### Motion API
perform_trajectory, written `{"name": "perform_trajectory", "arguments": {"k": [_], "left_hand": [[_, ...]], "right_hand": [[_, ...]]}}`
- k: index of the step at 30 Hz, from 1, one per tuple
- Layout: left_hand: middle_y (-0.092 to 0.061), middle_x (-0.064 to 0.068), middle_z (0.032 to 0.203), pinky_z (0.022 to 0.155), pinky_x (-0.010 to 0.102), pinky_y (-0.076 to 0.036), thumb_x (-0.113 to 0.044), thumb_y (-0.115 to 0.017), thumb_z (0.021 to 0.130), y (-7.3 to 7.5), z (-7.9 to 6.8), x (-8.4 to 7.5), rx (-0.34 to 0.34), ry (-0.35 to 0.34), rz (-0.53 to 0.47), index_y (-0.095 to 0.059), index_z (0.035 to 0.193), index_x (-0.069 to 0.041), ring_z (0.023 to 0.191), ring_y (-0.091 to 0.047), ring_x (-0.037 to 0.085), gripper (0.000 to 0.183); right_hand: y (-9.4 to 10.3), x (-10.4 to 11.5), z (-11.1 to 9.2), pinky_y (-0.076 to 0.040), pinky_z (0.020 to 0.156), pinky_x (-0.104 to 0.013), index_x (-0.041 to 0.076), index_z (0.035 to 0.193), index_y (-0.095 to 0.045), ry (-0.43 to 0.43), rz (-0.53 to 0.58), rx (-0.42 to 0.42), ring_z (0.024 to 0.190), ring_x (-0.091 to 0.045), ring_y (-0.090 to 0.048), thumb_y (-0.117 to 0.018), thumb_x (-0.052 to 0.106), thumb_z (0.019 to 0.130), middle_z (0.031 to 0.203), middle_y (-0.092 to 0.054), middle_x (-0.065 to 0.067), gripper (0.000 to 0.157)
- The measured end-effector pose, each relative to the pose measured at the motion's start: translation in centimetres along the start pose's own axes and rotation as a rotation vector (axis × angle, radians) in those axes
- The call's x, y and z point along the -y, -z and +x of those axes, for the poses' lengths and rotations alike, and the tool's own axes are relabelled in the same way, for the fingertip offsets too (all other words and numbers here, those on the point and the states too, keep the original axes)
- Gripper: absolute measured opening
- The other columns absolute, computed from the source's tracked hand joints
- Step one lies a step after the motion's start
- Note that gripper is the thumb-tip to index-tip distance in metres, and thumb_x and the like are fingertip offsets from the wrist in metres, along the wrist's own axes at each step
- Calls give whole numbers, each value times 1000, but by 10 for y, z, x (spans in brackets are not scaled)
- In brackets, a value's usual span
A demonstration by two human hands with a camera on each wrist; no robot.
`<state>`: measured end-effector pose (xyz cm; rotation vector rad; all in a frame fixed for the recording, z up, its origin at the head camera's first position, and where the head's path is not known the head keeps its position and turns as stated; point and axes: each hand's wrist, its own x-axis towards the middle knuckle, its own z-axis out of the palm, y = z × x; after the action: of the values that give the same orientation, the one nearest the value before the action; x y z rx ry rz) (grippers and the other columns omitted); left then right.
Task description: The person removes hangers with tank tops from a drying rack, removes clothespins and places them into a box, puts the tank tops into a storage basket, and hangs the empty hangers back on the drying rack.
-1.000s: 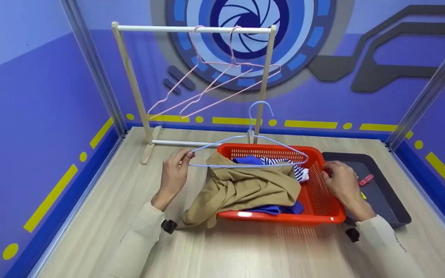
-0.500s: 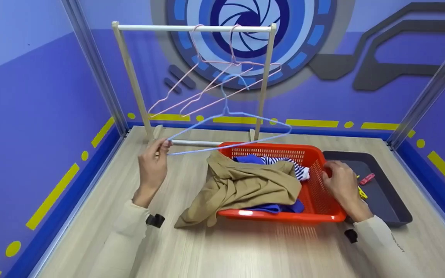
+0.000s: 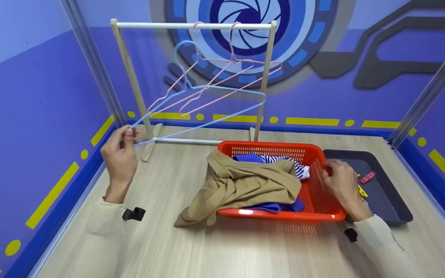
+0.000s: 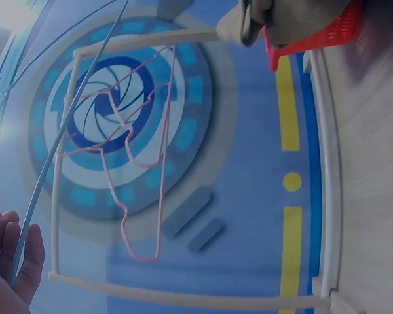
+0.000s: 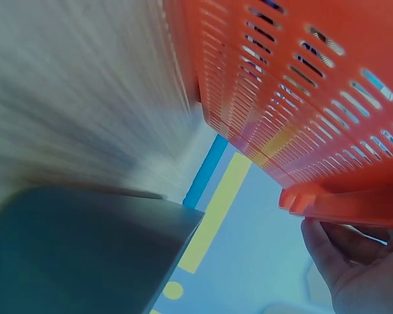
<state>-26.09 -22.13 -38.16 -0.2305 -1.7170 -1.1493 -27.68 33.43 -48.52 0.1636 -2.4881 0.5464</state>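
My left hand (image 3: pixel 120 156) pinches one end of a light blue clothes hanger (image 3: pixel 186 82) between thumb and fingers. Its hook points up and lies in front of the drying rack in the head view; the hanger (image 4: pixel 52 152) crosses the left wrist view as a thin diagonal wire. At the right, my right hand (image 3: pixel 344 185) grips the rim of a red plastic basket (image 3: pixel 280 214), seen close up in the right wrist view with thumb against the rim (image 5: pixel 354 206). Inside the basket lie a khaki garment (image 3: pixel 245 185), blue cloth (image 3: pixel 247 158) and a striped piece (image 3: pixel 284 160).
A wooden rack (image 3: pixel 267 77) with a white top bar (image 3: pixel 160 25) stands at the back, with two pink hangers (image 3: pixel 215 80) on it. Right of the basket sits a dark tray (image 3: pixel 394 197) holding a pink clothespin (image 3: pixel 367 177) and a yellow clothespin (image 3: pixel 362 192). A khaki end overhangs the basket's left side.
My left hand has moved left and up, carrying the blue hanger from above the basket to in front of the rack. The right hand stays at the basket rim.
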Motion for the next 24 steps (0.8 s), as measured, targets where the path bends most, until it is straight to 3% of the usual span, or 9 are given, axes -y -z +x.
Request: {"name": "perform_trajectory", "arguments": {"k": [3, 10, 17, 24], "left_hand": [[-71, 17, 87, 69, 12, -53, -3, -58, 97, 10, 8, 1, -50, 44, -10, -71, 98, 7, 74, -63, -6, 16], [-69, -6, 88, 70, 15, -54, -12, -57, 100, 36, 21, 11, -171, 161, -7, -70, 104, 7, 79, -64, 5, 24], [-68, -4, 93, 78, 18, -54, -22, -53, 101, 53, 29, 20, -241, 266, -1, -71, 107, -6, 84, -64, 10, 25], [-66, -7, 91, 80, 19, -54, -20, -53, 100, 61, 34, 30, -330, 361, -9, -70, 109, -7, 81, -64, 8, 23]], "right_hand": [[-1, 0, -1, -53, 84, -61, -9, 103, -70, -11, 10, 8, 93, -46, -64, -70, 2, 83, 105, -68, -28, 23], [-1, 1, -2, -52, 83, -61, -9, 102, -69, -14, 12, 9, 93, -46, -64, -69, 1, 83, 104, -68, -28, 22], [0, 1, -1, -52, 84, -61, -8, 103, -69, -27, 11, 8, 93, -46, -64, -69, 1, 83, 105, -68, -28, 21], [0, 0, -1, -52, 84, -60, -8, 102, -69, -14, 1, 1, 93, -45, -64, -69, 3, 83, 104, -68, -27, 22]]}}
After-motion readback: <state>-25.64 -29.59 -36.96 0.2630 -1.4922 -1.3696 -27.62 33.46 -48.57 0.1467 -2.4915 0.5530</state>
